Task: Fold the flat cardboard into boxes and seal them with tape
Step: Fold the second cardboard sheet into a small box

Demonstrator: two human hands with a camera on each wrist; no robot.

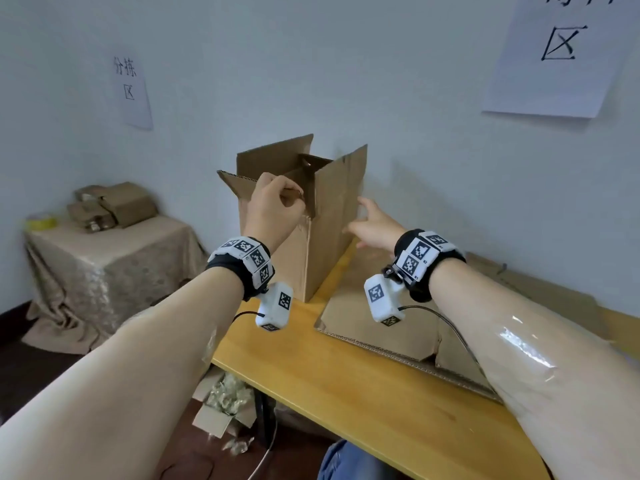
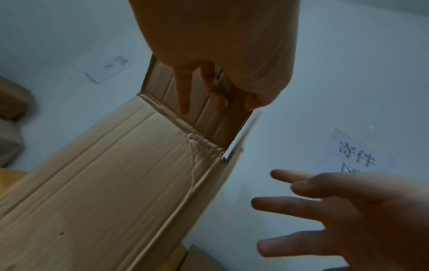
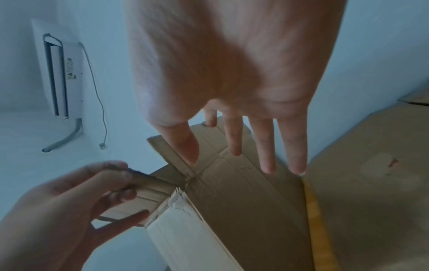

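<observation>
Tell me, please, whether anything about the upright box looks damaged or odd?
Yes: the box is torn and crushed at its top corner, beside the flap the left hand pinches.

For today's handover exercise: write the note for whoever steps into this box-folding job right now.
Left hand pinches a top flap of the upright box.
Right hand is open, fingers spread by the box's right wall.
Box stands on the wooden table, its top flaps up and untaped; flat cardboard lies beside it.
Done: box opened up.
Left: fold flaps, tape; then the flat sheet. No tape on this table.
</observation>
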